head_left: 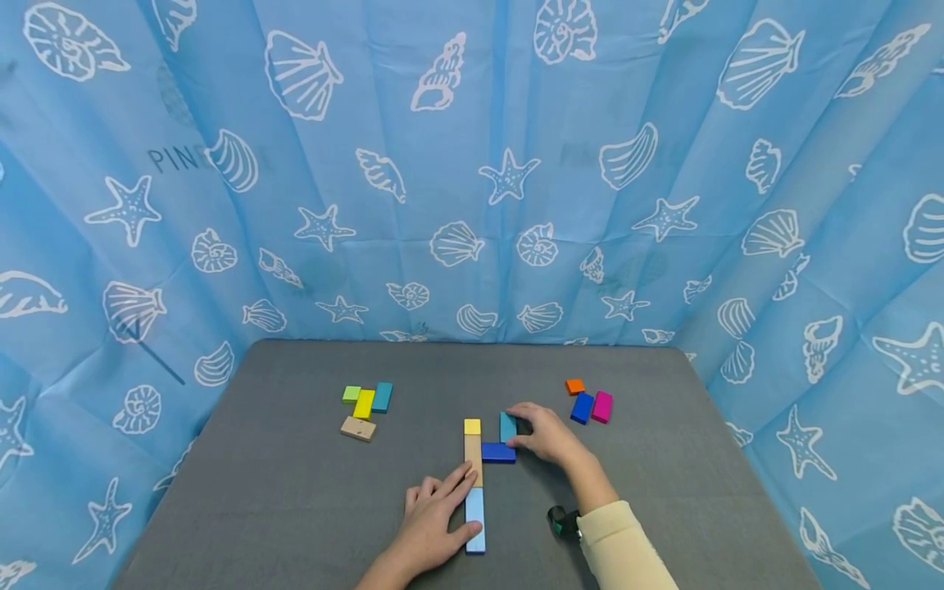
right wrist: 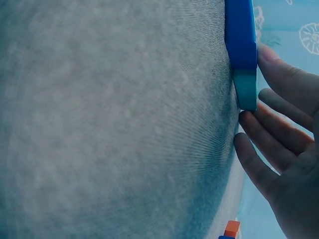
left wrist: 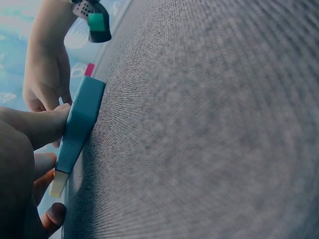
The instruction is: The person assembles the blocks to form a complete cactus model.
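Note:
A column of flat blocks runs up the middle: a light blue block [head_left: 475, 516], a tan block [head_left: 473, 449] and a yellow block [head_left: 472, 426]. My left hand [head_left: 433, 518] rests on it, fingertips on the tan block and thumb at the light blue block's edge. A dark blue block [head_left: 497, 453] lies crosswise against the column's right side. Behind its right part stretches a teal block [head_left: 507, 427]. My right hand [head_left: 546, 434] touches here, its thumb [right wrist: 276, 64] on the dark blue block near the join and its other fingers, loosely extended, around the teal block's far part.
Lime [head_left: 351, 394], yellow [head_left: 364, 404], teal [head_left: 382, 397] and tan [head_left: 358, 428] blocks lie grouped at left. Orange [head_left: 574, 386], blue [head_left: 582, 407] and magenta [head_left: 602, 406] ones lie at right. A shell-print curtain [head_left: 472, 180] hangs behind the grey table [head_left: 295, 508].

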Tool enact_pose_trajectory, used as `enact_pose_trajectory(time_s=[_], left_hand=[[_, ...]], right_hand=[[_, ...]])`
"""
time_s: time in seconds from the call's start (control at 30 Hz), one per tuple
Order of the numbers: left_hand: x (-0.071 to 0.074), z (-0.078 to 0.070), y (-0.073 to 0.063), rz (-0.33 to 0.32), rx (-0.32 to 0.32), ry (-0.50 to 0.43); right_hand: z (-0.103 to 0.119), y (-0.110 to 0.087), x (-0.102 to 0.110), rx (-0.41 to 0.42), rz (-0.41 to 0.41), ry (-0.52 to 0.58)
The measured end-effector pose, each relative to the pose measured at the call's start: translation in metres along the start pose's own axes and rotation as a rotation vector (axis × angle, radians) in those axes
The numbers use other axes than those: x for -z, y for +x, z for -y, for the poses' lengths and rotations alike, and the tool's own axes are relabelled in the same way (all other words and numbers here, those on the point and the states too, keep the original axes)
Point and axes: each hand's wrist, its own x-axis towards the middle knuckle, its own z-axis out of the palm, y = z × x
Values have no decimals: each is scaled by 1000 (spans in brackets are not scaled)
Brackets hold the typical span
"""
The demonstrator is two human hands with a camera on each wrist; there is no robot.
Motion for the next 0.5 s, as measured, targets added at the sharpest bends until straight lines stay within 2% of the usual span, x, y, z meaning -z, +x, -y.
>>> enact_pose_trajectory(time_s=[0.3,0.5], left_hand=[[-2,0,-1,-17,-29,4],[-2,0,-2,-17,-14,2]], right_hand=[[-6,-6,8,82,-56,19],[-10,-9,15,100,-86,20]])
